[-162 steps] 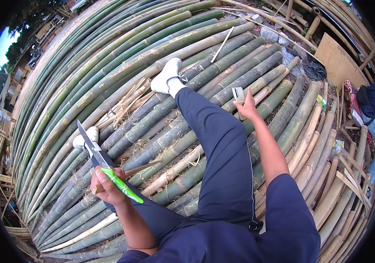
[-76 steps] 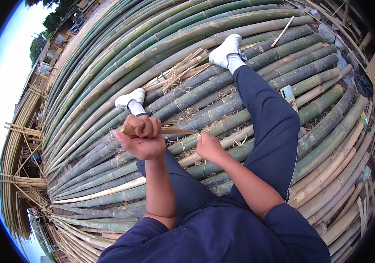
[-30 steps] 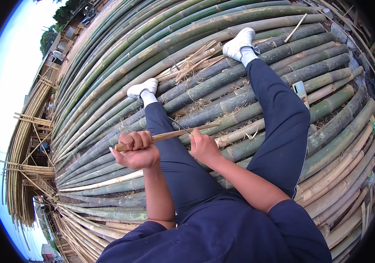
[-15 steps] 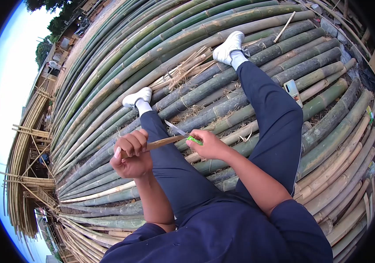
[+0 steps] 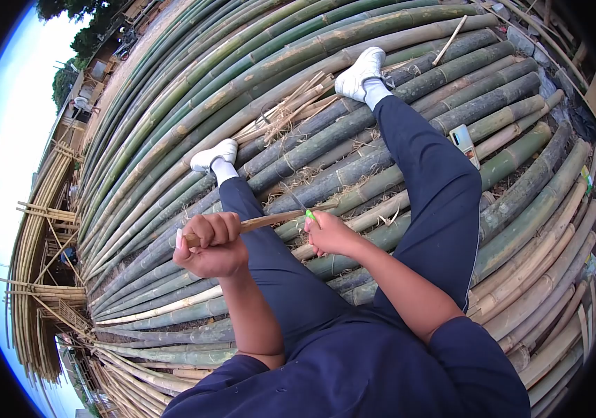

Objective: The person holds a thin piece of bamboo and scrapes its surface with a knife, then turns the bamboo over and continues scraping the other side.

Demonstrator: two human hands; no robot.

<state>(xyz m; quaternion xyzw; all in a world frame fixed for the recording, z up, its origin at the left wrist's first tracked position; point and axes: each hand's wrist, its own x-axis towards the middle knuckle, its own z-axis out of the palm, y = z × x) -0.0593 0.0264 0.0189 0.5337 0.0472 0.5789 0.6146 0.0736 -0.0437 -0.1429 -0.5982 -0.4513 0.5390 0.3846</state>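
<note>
My left hand [image 5: 211, 244] is wrapped round one end of a split bamboo strip [image 5: 270, 219], which stretches out to the right over my leg. Closed on the green handle of a knife [image 5: 310, 215], my right hand [image 5: 333, 235] is close to the strip's far end. The thin blade points up and away to the left and crosses the strip in this view. Both hands are held in front of me, between my spread legs.
Bamboo poles [image 5: 326, 146] lie side by side under me and all around. Thin split pieces and shavings [image 5: 294, 111] lie between my feet. A phone [image 5: 464, 145] rests by my right knee. More poles are stacked on a bamboo rack [image 5: 40, 244] at the left.
The knife has moved toward the strip's far end, and its blade now points more upward. My left hand has shifted slightly down, and the strip tilts up more toward the right.
</note>
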